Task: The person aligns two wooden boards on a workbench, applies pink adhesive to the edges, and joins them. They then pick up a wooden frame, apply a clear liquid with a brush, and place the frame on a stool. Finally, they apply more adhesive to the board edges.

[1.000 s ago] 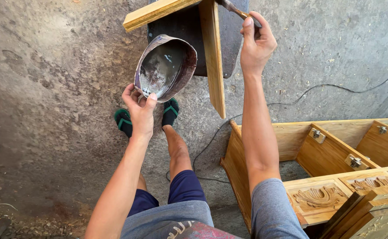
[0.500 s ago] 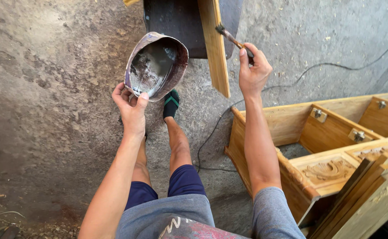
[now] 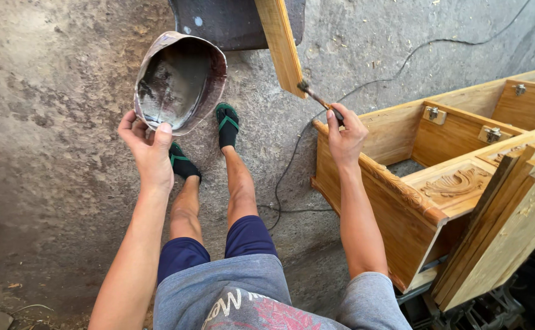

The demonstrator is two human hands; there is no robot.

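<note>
left hand (image 3: 148, 143): raised, grip closed | right hand (image 3: 345, 135): raised, grip closed

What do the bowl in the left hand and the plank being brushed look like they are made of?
Bowl: probably thin metal or plastic, dented rim, inside coated in dark glossy residue. Plank: solid wood, golden with visible grain, likely varnished. Brush in the right hand touches its lower end.
</note>
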